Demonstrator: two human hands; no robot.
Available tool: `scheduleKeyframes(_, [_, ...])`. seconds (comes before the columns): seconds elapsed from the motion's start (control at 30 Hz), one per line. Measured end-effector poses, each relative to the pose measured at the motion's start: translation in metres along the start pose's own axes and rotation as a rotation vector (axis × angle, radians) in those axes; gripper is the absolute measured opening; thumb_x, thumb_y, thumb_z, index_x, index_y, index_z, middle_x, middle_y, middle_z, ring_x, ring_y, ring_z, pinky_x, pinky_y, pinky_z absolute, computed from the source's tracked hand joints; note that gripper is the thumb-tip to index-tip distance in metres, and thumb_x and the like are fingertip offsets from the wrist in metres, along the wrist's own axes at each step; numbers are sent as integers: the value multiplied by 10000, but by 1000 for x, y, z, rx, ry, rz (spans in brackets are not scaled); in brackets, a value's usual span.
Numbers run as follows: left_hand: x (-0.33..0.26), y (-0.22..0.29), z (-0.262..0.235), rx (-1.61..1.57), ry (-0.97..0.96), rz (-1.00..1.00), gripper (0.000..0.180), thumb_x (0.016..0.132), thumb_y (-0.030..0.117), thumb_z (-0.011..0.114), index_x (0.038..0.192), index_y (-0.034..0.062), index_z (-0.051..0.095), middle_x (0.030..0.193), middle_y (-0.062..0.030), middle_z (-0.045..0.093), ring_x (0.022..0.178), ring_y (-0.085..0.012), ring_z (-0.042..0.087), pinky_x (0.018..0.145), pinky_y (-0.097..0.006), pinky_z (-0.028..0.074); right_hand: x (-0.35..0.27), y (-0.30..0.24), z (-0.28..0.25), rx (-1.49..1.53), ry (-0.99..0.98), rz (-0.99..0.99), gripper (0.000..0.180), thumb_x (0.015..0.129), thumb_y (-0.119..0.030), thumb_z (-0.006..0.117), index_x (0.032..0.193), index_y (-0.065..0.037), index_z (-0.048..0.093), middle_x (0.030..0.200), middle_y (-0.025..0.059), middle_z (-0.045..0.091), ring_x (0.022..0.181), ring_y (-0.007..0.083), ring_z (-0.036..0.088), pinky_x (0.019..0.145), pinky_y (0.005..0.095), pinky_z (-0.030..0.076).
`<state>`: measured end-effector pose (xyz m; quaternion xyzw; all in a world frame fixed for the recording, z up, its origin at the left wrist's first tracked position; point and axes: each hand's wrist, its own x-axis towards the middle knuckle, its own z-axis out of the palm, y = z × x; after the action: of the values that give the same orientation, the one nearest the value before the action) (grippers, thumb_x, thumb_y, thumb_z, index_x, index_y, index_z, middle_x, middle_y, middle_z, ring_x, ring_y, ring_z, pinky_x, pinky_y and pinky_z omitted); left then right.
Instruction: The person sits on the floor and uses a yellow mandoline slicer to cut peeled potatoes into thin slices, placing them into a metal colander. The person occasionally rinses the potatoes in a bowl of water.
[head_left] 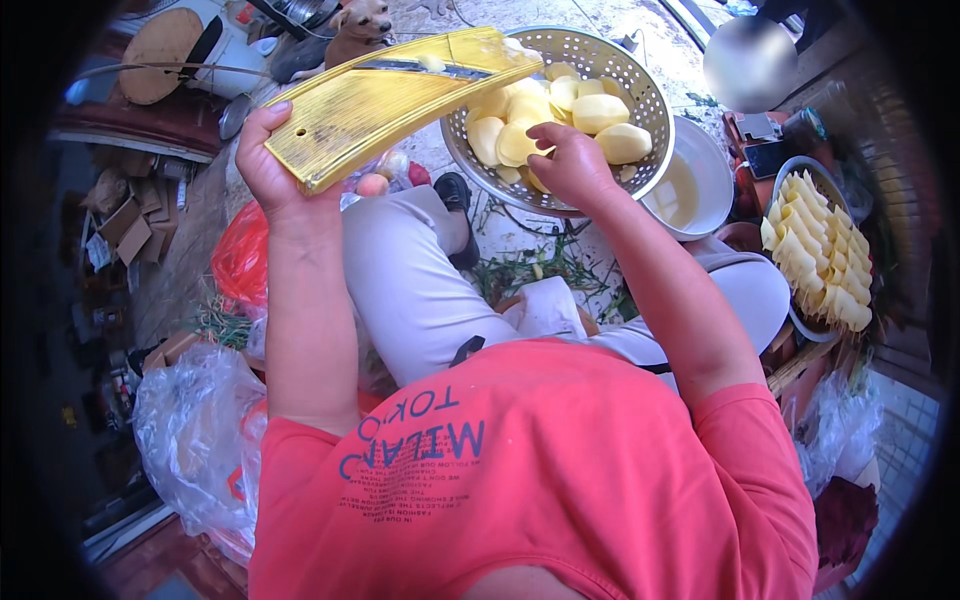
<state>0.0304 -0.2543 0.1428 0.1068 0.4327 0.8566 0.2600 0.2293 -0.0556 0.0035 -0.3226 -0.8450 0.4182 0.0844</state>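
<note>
I see the yellow slicer board up at top centre, long axis running from lower left to upper right, its far end resting over the rim of the metal colander. My left hand clamps the board's near, lower end, thumb on top beside the hanging hole. My right hand is down inside the colander, fingers curled onto a peeled potato at the near edge; a full grip or just a touch, I cannot tell. So the potato lies right of and just below the board, and the right hand is the one nearer.

Counts: one board, one colander, roughly ten peeled potatoes in it, some hidden. One white bowl touches the colander's right side. One tray of potato sticks sits far right. One small dog stands behind the board.
</note>
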Motion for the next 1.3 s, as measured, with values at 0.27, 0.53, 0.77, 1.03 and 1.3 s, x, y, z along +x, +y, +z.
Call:
scheduleKeyframes(0.27, [-11, 11, -7, -90, -188, -163, 319, 835, 177, 565, 1075, -21, 633, 1126, -232, 688, 1029, -357, 684, 922, -469, 565, 37, -33, 46, -644, -90, -406, 380, 898, -184, 568, 1270, -141, 635, 1238, 109, 619, 1180, 278, 594, 946, 425, 469])
scheduleKeyframes(0.53, [3, 15, -26, -185, -188, -115, 338, 853, 159, 554, 1095, -48, 668, 1122, -226, 711, 1038, -329, 696, 969, -448, 546, 68, -22, 67, -816, -82, -477, 417, 873, -226, 633, 1286, -170, 625, 1249, 98, 607, 1225, 265, 539, 1010, 443, 404])
scheduleKeyframes(0.77, [-1, 39, -39, -293, -325, -101, 412, 875, 161, 538, 1205, -69, 630, 1227, -252, 674, 1117, -360, 670, 1007, -510, 523, 62, -29, 43, -157, 80, -503, 694, 685, -198, 784, 1345, -117, 584, 1247, 183, 621, 1184, 349, 582, 1044, 420, 472])
scheduleKeyframes(1.03, [-41, 53, -40, -168, -211, -90, 404, 836, 147, 549, 1177, -52, 634, 1190, -248, 682, 1098, -365, 669, 1007, -502, 522, 5, 22, -28, 832, 86, 56, 743, 754, -124, 770, 1435, -34, 485, 1226, 157, 638, 1079, 243, 656, 943, 344, 536])
scheduleKeyframes(1.3, [-70, 54, -29, 151, -161, -184, 334, 797, 113, 567, 1084, -39, 647, 1072, -233, 713, 1002, -352, 695, 948, -458, 558, -52, 57, -70, 1240, 212, 176, 732, 776, -160, 766, 1439, -42, 478, 1206, 104, 633, 1056, 209, 628, 844, 338, 496])
